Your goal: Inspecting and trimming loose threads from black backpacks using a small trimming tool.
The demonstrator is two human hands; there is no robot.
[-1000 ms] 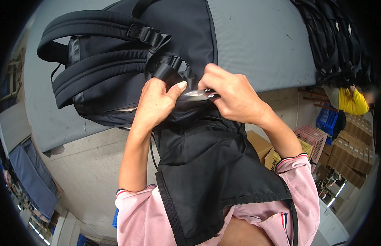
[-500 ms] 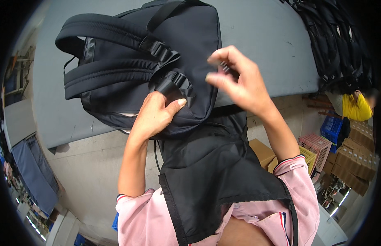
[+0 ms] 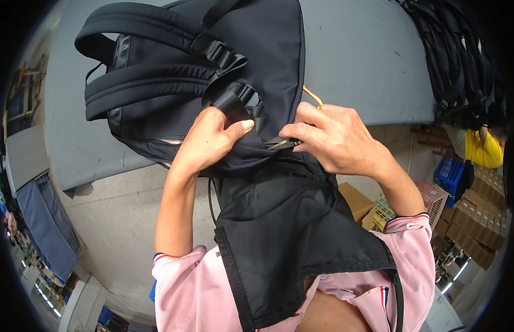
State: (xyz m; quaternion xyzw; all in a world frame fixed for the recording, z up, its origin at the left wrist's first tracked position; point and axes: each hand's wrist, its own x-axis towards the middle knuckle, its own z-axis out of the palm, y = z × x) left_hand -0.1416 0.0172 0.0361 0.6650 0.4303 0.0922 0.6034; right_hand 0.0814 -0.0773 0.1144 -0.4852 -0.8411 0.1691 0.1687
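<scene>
A black backpack [image 3: 270, 61] lies on the grey table with its padded shoulder straps [image 3: 152, 83] and plastic strap adjusters facing up. My left hand [image 3: 207, 141] grips the bag near its lower edge, fingers tucked under a loop of black webbing [image 3: 229, 105] and thumb on top. My right hand [image 3: 340, 138] is closed round small thread snips [image 3: 277, 145]. Their metal blades point left and lie against the bag's lower right corner. Most of the snips is hidden in the palm. An orange cord [image 3: 312, 95] shows just behind that hand.
The grey table [image 3: 367, 61] ends just in front of me. More black bags [image 3: 456, 72] are piled at its far right. On the floor to the right are cardboard boxes [image 3: 481, 213], a blue crate [image 3: 449, 172] and a pink crate [image 3: 432, 196]. A person in yellow [image 3: 483, 148] is beyond.
My right hand has come down and slightly right from above the bag, bringing the snips' blades to its lower corner. The orange cord has come into sight. My left hand keeps its hold.
</scene>
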